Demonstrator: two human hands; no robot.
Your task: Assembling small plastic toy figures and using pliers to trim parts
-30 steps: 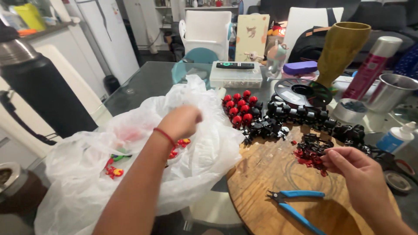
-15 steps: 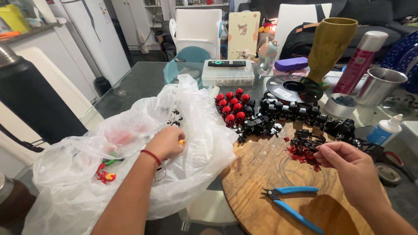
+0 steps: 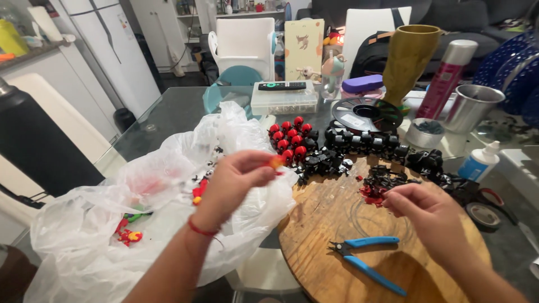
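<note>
My left hand (image 3: pixel 233 179) hovers above a crumpled white plastic bag (image 3: pixel 112 224), pinching a small orange-red piece (image 3: pixel 276 162) at its fingertips. My right hand (image 3: pixel 429 216) hangs over the round wooden board (image 3: pixel 337 275), fingers closed on what looks like a thin clear loop of line (image 3: pixel 368 216). Just beyond that hand lies a heap of small red and black pieces (image 3: pixel 377 185). Blue-handled pliers (image 3: pixel 365 255) lie on the board below it. More small red and coloured pieces (image 3: pixel 129 235) sit inside the bag.
Red round figures (image 3: pixel 289 137) and black ones (image 3: pixel 365 143) stand in rows at the board's far edge. Behind them sit a clear box with a remote on top (image 3: pixel 283 98), a filament spool (image 3: pixel 365 115), a spray can (image 3: pixel 443 78), a metal cup (image 3: pixel 471 106) and a glue bottle (image 3: pixel 477 163).
My left hand has come up out of the bag and moved right, now pinching a small orange-red piece. My right hand stays over the board.
</note>
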